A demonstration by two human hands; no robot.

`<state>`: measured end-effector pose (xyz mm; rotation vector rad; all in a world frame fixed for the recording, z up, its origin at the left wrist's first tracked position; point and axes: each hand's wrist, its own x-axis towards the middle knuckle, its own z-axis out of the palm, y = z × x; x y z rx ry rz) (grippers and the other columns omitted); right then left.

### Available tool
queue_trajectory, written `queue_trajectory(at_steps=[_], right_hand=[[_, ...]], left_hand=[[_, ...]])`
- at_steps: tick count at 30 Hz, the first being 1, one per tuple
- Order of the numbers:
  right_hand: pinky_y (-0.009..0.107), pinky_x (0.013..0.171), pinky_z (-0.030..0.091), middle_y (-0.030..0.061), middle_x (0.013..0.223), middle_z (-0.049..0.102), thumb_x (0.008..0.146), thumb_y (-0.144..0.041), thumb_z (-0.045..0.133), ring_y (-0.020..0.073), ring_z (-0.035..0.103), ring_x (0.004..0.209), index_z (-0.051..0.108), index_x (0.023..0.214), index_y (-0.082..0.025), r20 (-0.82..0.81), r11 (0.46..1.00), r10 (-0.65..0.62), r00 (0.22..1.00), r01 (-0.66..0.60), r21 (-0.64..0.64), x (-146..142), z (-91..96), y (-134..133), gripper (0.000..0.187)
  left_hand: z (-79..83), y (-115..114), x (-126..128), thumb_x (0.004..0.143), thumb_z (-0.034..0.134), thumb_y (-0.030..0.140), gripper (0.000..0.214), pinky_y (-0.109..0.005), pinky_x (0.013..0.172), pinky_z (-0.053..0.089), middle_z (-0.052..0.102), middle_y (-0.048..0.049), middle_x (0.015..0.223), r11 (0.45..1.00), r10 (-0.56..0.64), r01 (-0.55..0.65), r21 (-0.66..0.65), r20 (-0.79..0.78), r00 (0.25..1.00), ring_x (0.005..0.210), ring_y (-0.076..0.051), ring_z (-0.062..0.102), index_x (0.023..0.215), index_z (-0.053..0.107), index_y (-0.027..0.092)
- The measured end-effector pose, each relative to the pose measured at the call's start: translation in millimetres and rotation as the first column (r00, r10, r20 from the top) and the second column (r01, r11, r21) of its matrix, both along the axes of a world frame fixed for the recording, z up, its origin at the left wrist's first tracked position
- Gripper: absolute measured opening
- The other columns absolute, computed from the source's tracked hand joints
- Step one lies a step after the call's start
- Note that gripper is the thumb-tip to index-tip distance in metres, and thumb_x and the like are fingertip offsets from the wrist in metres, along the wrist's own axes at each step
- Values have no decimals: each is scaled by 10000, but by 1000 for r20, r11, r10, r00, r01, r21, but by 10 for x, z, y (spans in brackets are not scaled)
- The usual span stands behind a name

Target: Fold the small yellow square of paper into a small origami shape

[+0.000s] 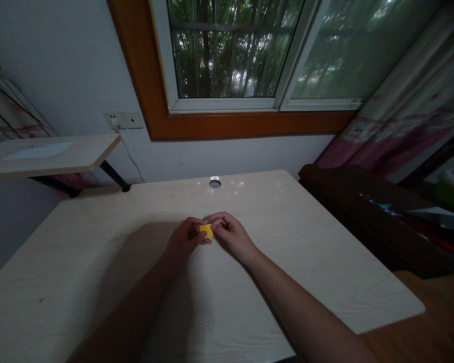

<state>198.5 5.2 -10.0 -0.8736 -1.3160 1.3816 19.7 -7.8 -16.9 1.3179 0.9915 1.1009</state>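
Note:
A small yellow piece (206, 230), flat and squarish like folded paper, is held between both hands just above the light wooden table (98, 252). My left hand (185, 239) curls its fingers round the piece's left side. My right hand (229, 234) pinches its right edge with the fingertips. Most of the piece is hidden by the fingers.
A round cable hole (215, 183) lies in the table near the far edge. A smaller side table (49, 154) stands at the back left under a wall socket (123, 120). Dark furniture with clutter (382, 217) and a curtain (404, 116) sit to the right, below a window (249, 50).

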Motion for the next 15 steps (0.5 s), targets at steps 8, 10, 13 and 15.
queue_trajectory(at_steps=[8,10,13,15], right_hand=[[250,629,435,-22,779,617,711,-228,715,119,569,671,621,1006,-217,69,998,47,996,-50,30,-30,-68,20,309],[249,619,433,-32,750,607,688,-212,723,119,565,656,617,996,-216,69,999,48,996,-49,21,-38,-50,13,326],[250,621,430,-42,718,592,678,-192,715,117,556,644,618,989,-216,67,999,45,997,-46,16,-39,-28,5,326],[249,622,425,-46,707,583,684,-174,699,114,549,638,621,992,-213,77,999,37,996,-39,21,-31,-30,4,321]], left_hand=[[-53,34,27,774,692,257,376,-287,637,597,518,79,712,999,13,-15,53,42,999,616,-115,680,1101,512,205],[-56,33,42,768,690,238,401,-281,623,593,492,91,700,998,15,-18,58,50,999,583,-104,669,1116,493,210],[-46,29,52,774,674,223,407,-275,609,586,480,97,703,998,8,-11,62,43,999,561,-97,662,1126,471,212],[-36,28,49,769,671,217,411,-270,599,579,475,100,697,999,3,-5,54,35,999,550,-96,659,1125,466,213]])
